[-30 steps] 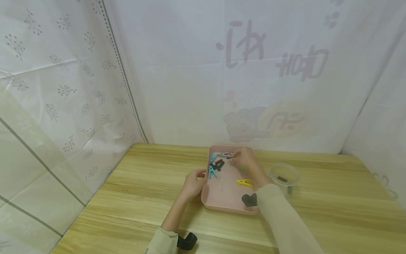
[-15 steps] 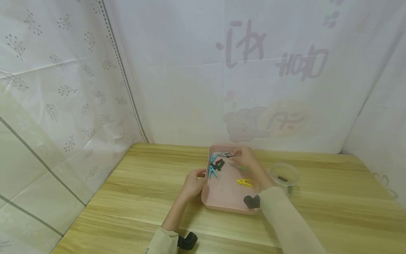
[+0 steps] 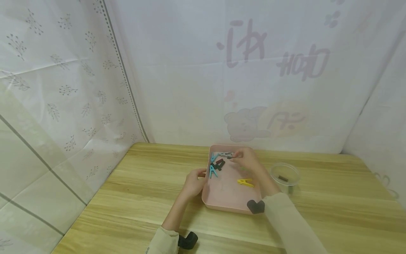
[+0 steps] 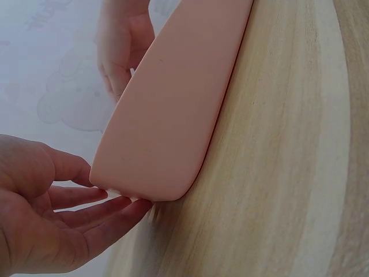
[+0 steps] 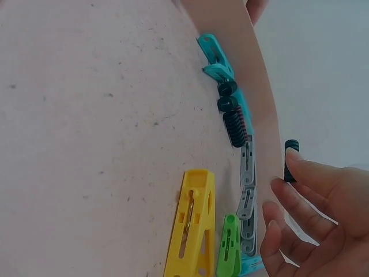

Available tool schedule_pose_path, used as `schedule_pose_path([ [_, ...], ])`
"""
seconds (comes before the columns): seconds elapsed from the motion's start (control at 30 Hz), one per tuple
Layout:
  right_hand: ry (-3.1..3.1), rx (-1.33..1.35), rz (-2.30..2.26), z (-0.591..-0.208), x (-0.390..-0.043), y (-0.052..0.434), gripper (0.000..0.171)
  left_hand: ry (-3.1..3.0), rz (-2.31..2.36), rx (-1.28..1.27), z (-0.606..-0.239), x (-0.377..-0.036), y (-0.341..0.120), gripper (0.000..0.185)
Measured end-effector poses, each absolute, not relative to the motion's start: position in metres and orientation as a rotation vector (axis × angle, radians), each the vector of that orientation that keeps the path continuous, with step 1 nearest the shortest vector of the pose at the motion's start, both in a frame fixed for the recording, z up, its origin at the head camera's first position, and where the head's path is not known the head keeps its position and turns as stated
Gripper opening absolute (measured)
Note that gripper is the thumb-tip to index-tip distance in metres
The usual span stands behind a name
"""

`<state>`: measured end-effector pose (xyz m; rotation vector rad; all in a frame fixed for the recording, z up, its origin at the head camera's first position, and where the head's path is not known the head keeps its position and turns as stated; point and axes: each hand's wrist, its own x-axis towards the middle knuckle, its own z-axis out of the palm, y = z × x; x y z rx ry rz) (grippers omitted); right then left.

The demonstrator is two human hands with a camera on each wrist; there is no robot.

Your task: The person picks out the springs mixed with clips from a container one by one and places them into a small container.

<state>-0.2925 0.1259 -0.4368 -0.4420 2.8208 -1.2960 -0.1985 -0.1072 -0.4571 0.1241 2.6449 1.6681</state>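
Observation:
A pink tray [image 3: 222, 204] lies on the wooden table with several clothes pegs in it. My right hand [image 3: 237, 158] is over the tray's far end and pinches a dark peg [image 5: 291, 157] at its fingertips. Beside it along the far wall lie a grey peg [image 5: 248, 193], black pegs [image 5: 233, 118] and teal pegs [image 3: 212, 171]. A yellow peg [image 3: 245, 182] and a green peg [image 5: 230, 254] lie nearer the middle. My left hand [image 3: 194, 180] rests against the tray's left wall [image 4: 167, 121], its fingers [image 4: 109, 208] nearly straight.
A clear round container [image 3: 284, 174] with a dark peg inside stands on the table right of the tray. White printed curtains close off the back and both sides. Bare wood lies left of the tray and along the front edge.
My right forearm has drawn back a little toward me while the hand stays at the tray's far end. The left hand and the tray have not moved.

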Motion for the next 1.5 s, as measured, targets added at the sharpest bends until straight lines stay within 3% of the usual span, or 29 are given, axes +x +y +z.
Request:
schedule_pose_path([
  [0.3, 2.808, -0.471, -1.347, -0.434, -0.285, 0.129, 0.011, 2.649, 1.66, 0.13, -0.461, -0.2, -0.108, 0.042],
  [1.17, 2.766, -0.403, -1.34, -0.419, -0.266, 0.13, 0.02, 2.647, 1.668, 0.126, -0.457, -0.198, -0.106, 0.041],
  [1.5, 2.807, -0.419, -1.329, -0.418, -0.26, 0.129, 0.015, 2.646, 1.677, 0.13, -0.458, -0.198, -0.106, 0.04],
])
